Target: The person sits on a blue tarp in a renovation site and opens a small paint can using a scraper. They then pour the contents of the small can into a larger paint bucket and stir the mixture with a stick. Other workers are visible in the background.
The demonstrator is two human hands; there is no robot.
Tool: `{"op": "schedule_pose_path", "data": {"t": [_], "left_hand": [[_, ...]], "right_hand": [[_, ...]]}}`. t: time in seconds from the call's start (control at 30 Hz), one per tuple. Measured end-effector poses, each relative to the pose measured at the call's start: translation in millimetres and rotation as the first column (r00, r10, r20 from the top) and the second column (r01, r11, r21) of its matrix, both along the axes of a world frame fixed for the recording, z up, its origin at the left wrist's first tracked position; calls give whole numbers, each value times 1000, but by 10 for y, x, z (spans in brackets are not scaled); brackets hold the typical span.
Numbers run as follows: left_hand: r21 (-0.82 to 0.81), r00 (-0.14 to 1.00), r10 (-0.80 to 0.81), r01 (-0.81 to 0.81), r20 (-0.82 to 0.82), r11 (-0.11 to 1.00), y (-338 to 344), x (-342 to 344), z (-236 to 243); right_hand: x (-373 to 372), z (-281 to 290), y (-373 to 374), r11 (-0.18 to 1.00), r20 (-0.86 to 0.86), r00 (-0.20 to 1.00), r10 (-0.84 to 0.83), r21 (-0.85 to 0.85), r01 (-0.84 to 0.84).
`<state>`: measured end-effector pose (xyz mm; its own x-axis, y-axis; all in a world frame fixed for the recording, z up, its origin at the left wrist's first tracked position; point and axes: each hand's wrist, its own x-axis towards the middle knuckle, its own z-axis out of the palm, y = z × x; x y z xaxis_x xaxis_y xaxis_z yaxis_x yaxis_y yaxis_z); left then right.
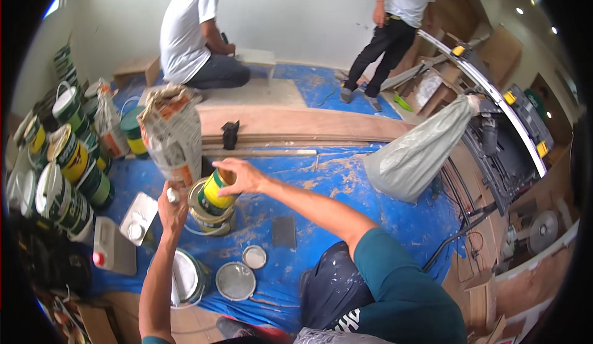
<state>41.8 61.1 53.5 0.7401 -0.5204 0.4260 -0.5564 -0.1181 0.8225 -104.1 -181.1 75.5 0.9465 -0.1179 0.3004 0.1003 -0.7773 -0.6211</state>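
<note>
My right hand [240, 175] is closed around the top of a yellow-and-green can [214, 193], which is tilted over a larger pail [204, 218]. Just left of it, my left hand [172, 203] is closed on a small white object that I cannot make out. Behind both hands stands a creased paper sack [171, 132]. Below my left hand sits a white-topped bucket [184, 277], with two round lids [235, 282] to its right. A plastic jug [116, 251] and a white rectangular container [138, 219] lie to the left.
Paint pails [70, 180] crowd the left. Ahead are stacked boards [296, 121], a kneeling person [188, 47] and a standing person [395, 35]. A grey sack [412, 155] and a saw stand with a rail [494, 128] occupy the right. A blue sheet [324, 192] covers the floor.
</note>
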Motion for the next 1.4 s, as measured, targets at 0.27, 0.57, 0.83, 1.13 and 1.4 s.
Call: {"op": "schedule_pose_path", "data": {"t": [0.27, 0.57, 0.83, 1.13, 1.4], "left_hand": [[-18, 999, -32, 32, -24, 999, 4, 119, -35], [13, 998, -36, 37, -54, 999, -19, 90, -10], [21, 1000, -11, 10, 24, 1000, -4, 172, -56], [31, 1000, -18, 18, 6, 999, -25, 175, -84], [45, 998, 41, -43, 43, 998, 1, 211, -112]], "right_hand": [[-37, 21, 106, 999, -85, 996, -23, 29, 26], [-15, -36, 56, 998, -90, 995, -35, 50, 39], [25, -60, 68, 998, -83, 995, -47, 46, 51], [-19, -73, 45, 996, -115, 992, -47, 64, 54], [4, 38, 95, 999, -144, 989, -28, 26, 32]]}}
